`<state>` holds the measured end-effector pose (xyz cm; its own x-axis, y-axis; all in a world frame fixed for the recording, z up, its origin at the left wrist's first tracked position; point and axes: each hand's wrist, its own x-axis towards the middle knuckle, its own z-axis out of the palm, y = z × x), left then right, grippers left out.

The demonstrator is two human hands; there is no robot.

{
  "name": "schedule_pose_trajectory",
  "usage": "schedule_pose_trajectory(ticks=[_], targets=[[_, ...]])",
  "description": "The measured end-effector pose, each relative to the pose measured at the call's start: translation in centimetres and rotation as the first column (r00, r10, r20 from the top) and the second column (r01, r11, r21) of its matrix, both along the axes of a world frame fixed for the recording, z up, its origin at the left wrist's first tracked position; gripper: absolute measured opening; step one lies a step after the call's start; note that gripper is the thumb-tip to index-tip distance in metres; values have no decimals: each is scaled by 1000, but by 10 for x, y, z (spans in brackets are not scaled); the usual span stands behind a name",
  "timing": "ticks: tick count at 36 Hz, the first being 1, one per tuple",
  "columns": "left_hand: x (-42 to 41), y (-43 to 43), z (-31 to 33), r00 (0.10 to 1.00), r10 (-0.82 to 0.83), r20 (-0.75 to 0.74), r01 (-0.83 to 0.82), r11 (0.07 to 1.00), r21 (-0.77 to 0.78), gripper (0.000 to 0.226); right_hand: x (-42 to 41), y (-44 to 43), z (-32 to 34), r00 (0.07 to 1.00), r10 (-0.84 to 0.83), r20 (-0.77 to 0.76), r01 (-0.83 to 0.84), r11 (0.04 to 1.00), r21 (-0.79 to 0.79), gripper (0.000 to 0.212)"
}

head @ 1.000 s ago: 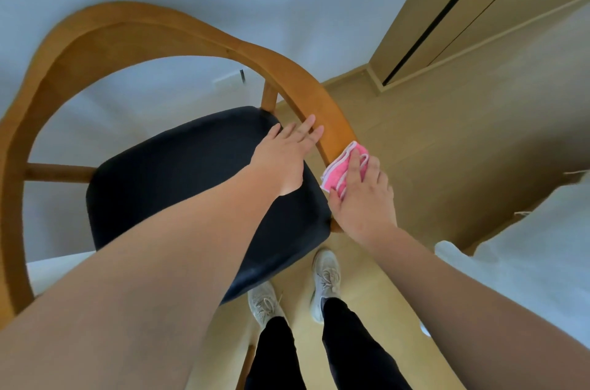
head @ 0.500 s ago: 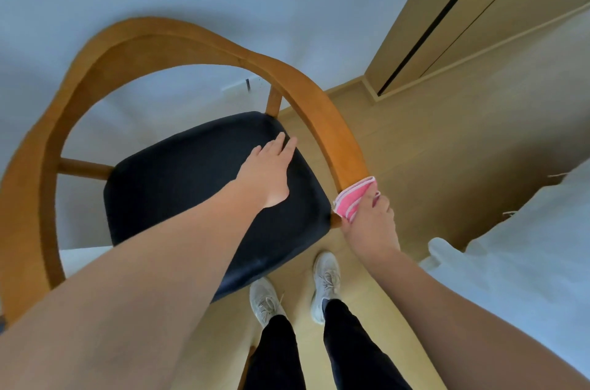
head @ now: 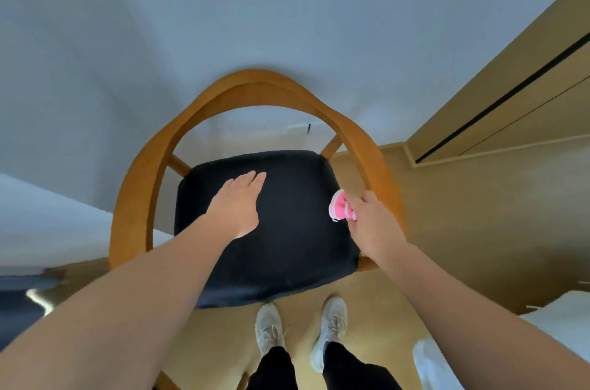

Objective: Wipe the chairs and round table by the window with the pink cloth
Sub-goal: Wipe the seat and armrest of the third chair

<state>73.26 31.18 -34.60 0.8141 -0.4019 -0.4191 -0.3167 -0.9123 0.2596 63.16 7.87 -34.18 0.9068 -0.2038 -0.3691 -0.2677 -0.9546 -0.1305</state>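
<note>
A wooden armchair [head: 145, 172] with a black seat cushion [head: 287, 249] stands by the wall. The left hand [head: 238, 204] lies flat, fingers straight, on the cushion. The right hand [head: 372, 222] pinches the bunched pink cloth [head: 339, 209] at the cushion's right edge.

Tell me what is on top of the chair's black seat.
The left hand is spread flat over the black seat. The right hand holds the pink cloth above its right edge. Both arms hide parts of it.

Pink cloth [head: 339, 209], black seat [head: 287, 230], orange-brown wooden chair frame [head: 140, 172].
</note>
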Motion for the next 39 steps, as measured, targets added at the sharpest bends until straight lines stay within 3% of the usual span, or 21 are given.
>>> schedule_pose_trajectory(ticks=[3,7,16,22,27,33,36,39], targets=[[3,30,5,997,70,32,-70,997,20,80,29,14,11,960,269,74,-262,960,-95,35],[4,61,4,984,175,40,-176,984,24,80,68,32,8,861,498,100,-482,863,-147,53],[11,98,-30,927,358,112,-366,928,62,81,153,58,-22,455,890,-37,-846,418,-331,56],[32,113,-58,891,403,211,-433,893,123,80,215,79,-53,151,987,-49,-891,114,-439,56],[56,112,-84,882,386,271,-436,887,156,79,264,116,-67,21,998,-56,-829,-14,-558,65],[74,113,-112,846,425,321,-492,855,163,83,312,157,-90,-263,963,-57,-675,-226,-702,51],[74,121,-122,840,442,314,-510,841,183,85,328,162,-102,-253,941,-226,-582,-335,-741,55],[72,123,-127,842,433,320,-503,845,179,84,347,154,-110,-76,927,-367,-569,-343,-748,55]])
